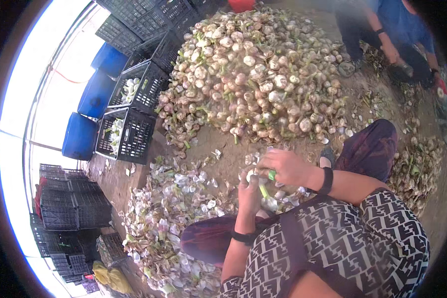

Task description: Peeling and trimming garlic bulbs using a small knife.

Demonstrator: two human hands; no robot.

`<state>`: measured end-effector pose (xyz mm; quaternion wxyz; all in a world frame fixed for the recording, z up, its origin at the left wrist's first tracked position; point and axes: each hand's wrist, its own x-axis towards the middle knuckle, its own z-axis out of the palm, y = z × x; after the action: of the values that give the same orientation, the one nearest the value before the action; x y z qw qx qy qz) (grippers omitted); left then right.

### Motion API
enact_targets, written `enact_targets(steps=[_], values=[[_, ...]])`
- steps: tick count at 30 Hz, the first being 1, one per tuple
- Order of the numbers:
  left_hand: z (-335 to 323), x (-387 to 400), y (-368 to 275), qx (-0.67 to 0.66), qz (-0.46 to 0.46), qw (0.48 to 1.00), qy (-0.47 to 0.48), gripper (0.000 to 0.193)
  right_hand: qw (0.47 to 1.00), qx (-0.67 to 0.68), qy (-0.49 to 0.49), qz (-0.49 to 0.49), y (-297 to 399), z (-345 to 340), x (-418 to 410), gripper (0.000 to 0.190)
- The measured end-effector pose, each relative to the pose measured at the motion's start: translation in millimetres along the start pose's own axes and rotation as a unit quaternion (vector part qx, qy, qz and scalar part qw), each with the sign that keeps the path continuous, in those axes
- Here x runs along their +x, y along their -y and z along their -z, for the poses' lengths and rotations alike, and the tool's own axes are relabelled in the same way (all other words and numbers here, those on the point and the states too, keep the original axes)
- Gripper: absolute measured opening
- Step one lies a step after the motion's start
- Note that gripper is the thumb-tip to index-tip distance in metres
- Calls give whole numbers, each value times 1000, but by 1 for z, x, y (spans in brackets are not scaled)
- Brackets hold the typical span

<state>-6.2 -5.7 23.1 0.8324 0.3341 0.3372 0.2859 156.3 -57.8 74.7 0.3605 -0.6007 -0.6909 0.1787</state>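
In front of my lap my two hands meet at a whitish garlic bulb. My left hand holds the bulb from the near side, its fingers curled around it. Over its top and right side bends my right hand, with a small green thing showing at its fingers; whether that is a tool handle or a piece of stem I cannot tell. A peeled garlic bulb with a green stem lies just below my hands, close to my lap. Beyond them rises a large heap of unpeeled garlic bulbs.
Garlic skins cover the ground at left. Black plastic crates with white garlic stand beside blue barrels. More crates are stacked lower left, near a yellow sack. A co-worker sits upper right; another garlic pile lies right.
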Motion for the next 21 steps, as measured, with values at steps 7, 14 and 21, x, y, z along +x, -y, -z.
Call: enact_targets(steps=[7, 14, 21], values=[[7, -4, 0, -10, 14, 999, 36, 43, 996, -72, -22, 52, -3, -8, -2, 19], [2, -7, -7, 53, -13, 994, 99, 41, 980, -192, -19, -54, -33, -8, 4, 13], [0, 0, -4, 207, -16, 978, 5, 47, 995, 69, 33, -63, -22, -2, -12, 30]])
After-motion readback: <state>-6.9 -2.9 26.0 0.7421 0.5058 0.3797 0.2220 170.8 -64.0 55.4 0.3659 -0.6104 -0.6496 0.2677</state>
